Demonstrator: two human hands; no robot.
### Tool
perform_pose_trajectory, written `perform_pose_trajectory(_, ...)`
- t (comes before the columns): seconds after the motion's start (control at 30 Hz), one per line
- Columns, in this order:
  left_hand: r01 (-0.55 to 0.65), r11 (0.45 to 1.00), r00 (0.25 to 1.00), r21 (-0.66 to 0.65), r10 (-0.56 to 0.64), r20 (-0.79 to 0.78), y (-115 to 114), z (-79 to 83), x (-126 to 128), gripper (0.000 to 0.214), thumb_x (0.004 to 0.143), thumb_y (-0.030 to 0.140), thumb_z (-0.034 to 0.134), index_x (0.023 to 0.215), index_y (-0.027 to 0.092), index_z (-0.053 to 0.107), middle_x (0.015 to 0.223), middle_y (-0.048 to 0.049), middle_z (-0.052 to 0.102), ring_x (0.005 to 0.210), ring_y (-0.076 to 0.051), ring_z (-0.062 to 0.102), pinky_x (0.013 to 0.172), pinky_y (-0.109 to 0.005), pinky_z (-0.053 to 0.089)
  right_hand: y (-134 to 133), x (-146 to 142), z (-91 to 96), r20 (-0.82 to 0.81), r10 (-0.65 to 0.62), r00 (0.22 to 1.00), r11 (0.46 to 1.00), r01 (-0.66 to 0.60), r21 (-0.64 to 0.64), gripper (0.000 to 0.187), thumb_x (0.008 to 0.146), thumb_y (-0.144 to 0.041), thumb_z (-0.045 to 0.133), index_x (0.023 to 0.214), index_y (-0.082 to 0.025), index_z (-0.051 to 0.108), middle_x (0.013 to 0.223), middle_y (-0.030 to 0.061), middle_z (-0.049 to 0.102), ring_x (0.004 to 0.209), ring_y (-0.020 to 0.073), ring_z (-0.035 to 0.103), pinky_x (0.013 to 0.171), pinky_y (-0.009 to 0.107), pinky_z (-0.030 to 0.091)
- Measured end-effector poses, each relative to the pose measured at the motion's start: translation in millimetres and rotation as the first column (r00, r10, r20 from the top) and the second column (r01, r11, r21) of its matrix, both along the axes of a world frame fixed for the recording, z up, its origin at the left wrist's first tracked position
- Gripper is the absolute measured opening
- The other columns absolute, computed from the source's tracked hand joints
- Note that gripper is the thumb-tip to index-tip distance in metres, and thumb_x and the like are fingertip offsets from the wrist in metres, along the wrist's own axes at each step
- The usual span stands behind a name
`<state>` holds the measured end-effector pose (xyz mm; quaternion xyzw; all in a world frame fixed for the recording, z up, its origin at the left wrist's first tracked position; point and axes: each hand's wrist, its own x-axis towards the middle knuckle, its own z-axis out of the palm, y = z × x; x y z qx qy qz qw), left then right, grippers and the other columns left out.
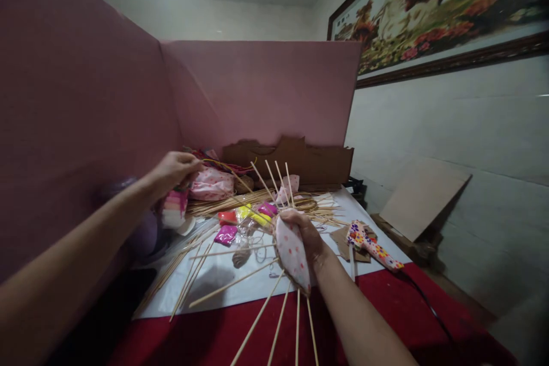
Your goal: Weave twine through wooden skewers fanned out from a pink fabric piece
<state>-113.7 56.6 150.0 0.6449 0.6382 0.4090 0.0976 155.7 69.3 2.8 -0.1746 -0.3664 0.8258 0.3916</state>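
My right hand (pixel 305 233) grips the edge of a fabric-covered disc (pixel 293 254), white with pink-red dots. The disc is tilted on its side over the table's front, and several thin wooden sticks (pixel 258 315) fan out from its rim. Up to the left, the fingers of my left hand (pixel 182 168) are pinched on a thin tan strand (pixel 223 166). This strand slopes down rightward toward the disc; where it ends I cannot make out. Behind the disc lie small colored packets (pixel 226 234) and a ball of twine (pixel 242 257).
A flower-patterned glue gun (pixel 372 246) with a cord lies on cardboard at right. Bundled sticks (pixel 210 206) and pink dotted cloth (pixel 212 184) are at back left. Cardboard (pixel 321 166) stands before the pink partition (pixel 261 91). A red cloth (pixel 386 297) covers the table's front.
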Motion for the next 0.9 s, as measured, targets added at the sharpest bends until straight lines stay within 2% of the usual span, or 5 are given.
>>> perform_pose_trajectory(0.23, 0.415, 0.890, 0.721, -0.191, -0.194, 0.665, -20.2, -65.3, 38.4, 0.020, 0.057, 0.021, 0.072, 0.073, 0.012, 0.063, 0.065, -0.0072, 0.068, 0.053, -0.015, 0.060, 0.050, -0.026, 0.047, 2.1, 8.5, 4.8, -0.012, -0.182, 0.983, 0.982, 0.182, -0.046, 0.022, 0.069, -0.037, 0.055, 0.069, -0.016, 0.057, 0.048, 0.0011, 0.059, 0.039, 0.0118, 0.052, 0.037, 0.022, 0.041)
perform_pose_trajectory(0.53, 0.580, 0.756, 0.733, -0.302, -0.323, 0.599, -65.4, -100.5, 42.4, 0.030, 0.075, 0.042, 0.058, 0.060, 0.016, 0.054, 0.046, -0.0012, 0.057, 0.031, -0.008, 0.044, 0.031, -0.020, 0.032, 10.1, 7.8, 2.2, -0.046, -0.282, 0.958, 0.959, 0.279, -0.058, 0.019, 0.067, -0.037, 0.057, 0.069, -0.017, 0.058, 0.049, 0.0003, 0.059, 0.037, 0.0118, 0.051, 0.032, 0.021, 0.038)
perform_pose_trajectory(0.67, 0.500, 0.864, 0.708, -0.060, -0.368, 0.603, -85.6, -96.5, 45.3, 0.016, 0.074, 0.030, 0.060, 0.065, 0.017, 0.062, 0.083, -0.0066, 0.067, 0.072, -0.015, 0.060, 0.060, -0.024, 0.049, 7.2, 7.8, 0.5, -0.027, -0.221, 0.975, 0.973, 0.219, -0.074, 0.018, 0.068, -0.036, 0.056, 0.066, -0.018, 0.058, 0.048, 0.0007, 0.059, 0.038, 0.0122, 0.051, 0.034, 0.022, 0.039)
perform_pose_trajectory(0.77, 0.417, 0.891, 0.474, 0.181, -0.383, 0.793, -90.9, -79.6, 48.8, 0.012, 0.076, 0.022, 0.053, 0.069, 0.020, 0.062, 0.100, -0.0050, 0.064, 0.099, -0.020, 0.055, 0.087, -0.034, 0.045, 2.8, 7.3, -1.3, 0.001, -0.112, 0.994, 0.992, 0.112, -0.066, 0.024, 0.069, -0.039, 0.055, 0.067, -0.016, 0.059, 0.048, 0.0022, 0.059, 0.039, 0.0132, 0.052, 0.035, 0.023, 0.040)
perform_pose_trajectory(0.9, 0.277, 0.902, 0.118, 0.331, -0.374, 0.920, -101.5, -58.1, 39.8, 0.025, 0.076, 0.018, 0.049, 0.051, 0.021, 0.045, 0.052, 0.0032, 0.045, 0.051, -0.008, 0.046, 0.064, -0.026, 0.052, -0.7, 5.5, -1.5, 0.016, -0.096, 0.995, 0.994, 0.097, -0.041, 0.023, 0.067, -0.037, 0.054, 0.064, -0.015, 0.059, 0.048, 0.0017, 0.059, 0.040, 0.0125, 0.052, 0.037, 0.023, 0.041)
